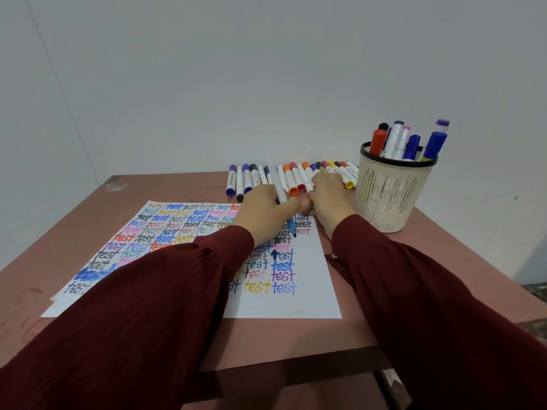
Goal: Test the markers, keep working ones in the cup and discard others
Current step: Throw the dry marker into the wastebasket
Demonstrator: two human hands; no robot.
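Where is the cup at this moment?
In the head view, the cup stands far right on the table, beside the right hand and the marker row.

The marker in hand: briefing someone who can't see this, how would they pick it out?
On the brown table lies a white sheet filled with coloured "test" words. At its top right corner the left hand grips a white-barrelled marker. Unlike the capped markers in a row behind, it is uncapped and slanted, blue tip pointing down.
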